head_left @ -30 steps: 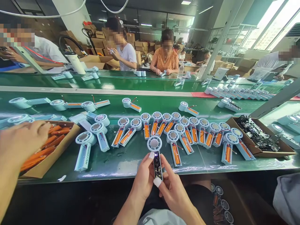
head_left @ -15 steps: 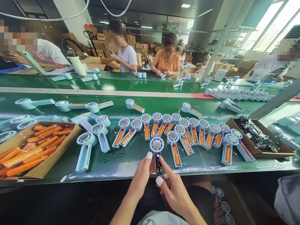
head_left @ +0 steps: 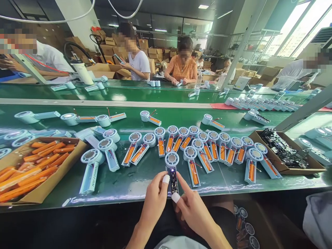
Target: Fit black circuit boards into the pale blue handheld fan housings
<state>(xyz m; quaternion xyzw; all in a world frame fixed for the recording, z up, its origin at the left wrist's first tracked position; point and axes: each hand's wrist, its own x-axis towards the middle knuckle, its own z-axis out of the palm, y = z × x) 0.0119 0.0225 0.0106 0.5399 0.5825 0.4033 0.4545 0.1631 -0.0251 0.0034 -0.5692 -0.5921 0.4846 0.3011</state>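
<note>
A light-blue handheld fan point(head_left: 172, 159) is at the front edge of the green workbench, its round head away from me. A black circuit board point(head_left: 174, 181) with a small lit light lies in its handle. My left hand point(head_left: 157, 193) grips the handle's left side, the white-capped thumb along its edge. My right hand point(head_left: 193, 204) is closed on the right side, index finger along the board's edge and white-capped thumb at the near end. The other fingertips are hidden. Around it lie several fans with orange batteries in open handles, the nearest fan point(head_left: 192, 166) just right.
A carton of orange batteries point(head_left: 49, 188) stands left, a carton of black circuit boards point(head_left: 315, 169) right. More fans lie on the green belt point(head_left: 176, 116) behind. Several co-workers sit across it, one in an orange top point(head_left: 190, 69). Below right, another box holds fans.
My left hand has slid a little down the handle, its thumb now lower beside the board. The fan stays nearly in place. A co-worker across the belt has turned the thing they hold.
</note>
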